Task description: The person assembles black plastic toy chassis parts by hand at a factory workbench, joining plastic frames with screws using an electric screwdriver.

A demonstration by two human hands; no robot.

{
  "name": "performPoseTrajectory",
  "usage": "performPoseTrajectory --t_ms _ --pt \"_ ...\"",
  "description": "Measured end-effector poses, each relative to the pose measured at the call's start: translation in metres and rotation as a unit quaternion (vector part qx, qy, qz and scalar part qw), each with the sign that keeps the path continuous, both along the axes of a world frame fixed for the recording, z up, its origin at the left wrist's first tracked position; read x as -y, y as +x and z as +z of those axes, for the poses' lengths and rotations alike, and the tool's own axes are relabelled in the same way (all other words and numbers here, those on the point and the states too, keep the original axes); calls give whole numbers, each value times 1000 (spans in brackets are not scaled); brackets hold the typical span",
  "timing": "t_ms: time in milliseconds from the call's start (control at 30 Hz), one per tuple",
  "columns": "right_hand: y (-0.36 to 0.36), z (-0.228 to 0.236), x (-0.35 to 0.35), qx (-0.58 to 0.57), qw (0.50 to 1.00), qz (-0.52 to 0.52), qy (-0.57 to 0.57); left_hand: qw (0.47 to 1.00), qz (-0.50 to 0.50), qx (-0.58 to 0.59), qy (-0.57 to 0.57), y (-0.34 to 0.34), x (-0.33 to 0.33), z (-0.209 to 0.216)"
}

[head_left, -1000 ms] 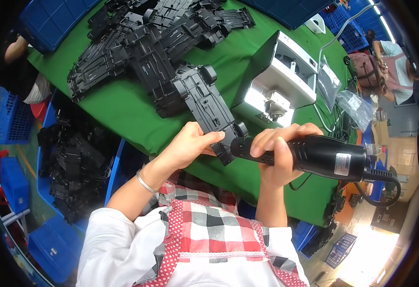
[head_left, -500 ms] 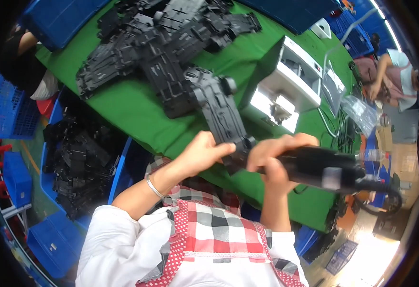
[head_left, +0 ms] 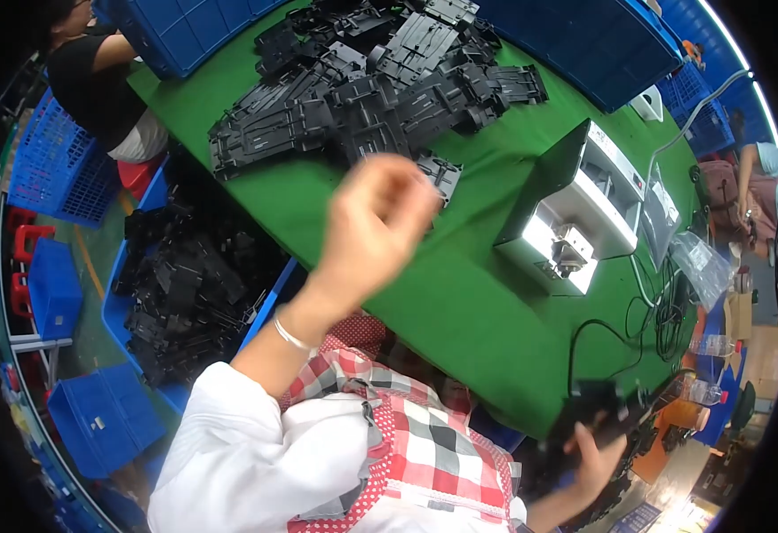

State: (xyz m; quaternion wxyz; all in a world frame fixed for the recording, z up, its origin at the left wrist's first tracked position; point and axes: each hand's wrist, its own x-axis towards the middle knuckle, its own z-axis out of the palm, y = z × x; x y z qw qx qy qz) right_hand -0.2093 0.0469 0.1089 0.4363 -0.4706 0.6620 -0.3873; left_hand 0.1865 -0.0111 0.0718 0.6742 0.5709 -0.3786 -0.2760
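My left hand (head_left: 373, 233) is raised over the green table, blurred, with its fingers curled and a gap showing between thumb and fingers. I see nothing held in it. Behind its fingertips is the end of a grey-black plastic chassis (head_left: 443, 178), at the near edge of a heap of similar black chassis parts (head_left: 269, 133). Low at the right, beside the table edge, my right hand (head_left: 598, 462) is closed on a dark black object (head_left: 591, 410). Motion blur and shadow hide what kind of thing it is.
A white-and-black machine with a metal front (head_left: 575, 213) stands right of centre, with loose black cables (head_left: 664, 302) and clear bags (head_left: 702, 266) beside it. Blue bins (head_left: 575, 40) line the back. A blue crate of black parts (head_left: 189, 293) sits left; another person (head_left: 96, 71) is beyond it.
The chassis and corded black tool I held over the table's front are gone from there. My left hand has moved up toward the heap; my right hand has dropped to the lower right.
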Motion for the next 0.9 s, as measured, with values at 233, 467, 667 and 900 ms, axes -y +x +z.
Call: performPoseTrajectory --t_ms 233,467,667,900 --pt "-97 17 -46 -371 917 -145 28 869 227 401 182 57 45 -14" --pt "14 20 18 39 964 -33 -261 920 220 324 30 65 46 -21" --pt "106 26 110 352 796 171 -461 948 -55 -295 -107 38 -10 22" --pt "179 20 145 222 839 111 -485 867 -263 -390 168 -38 -14 -34"
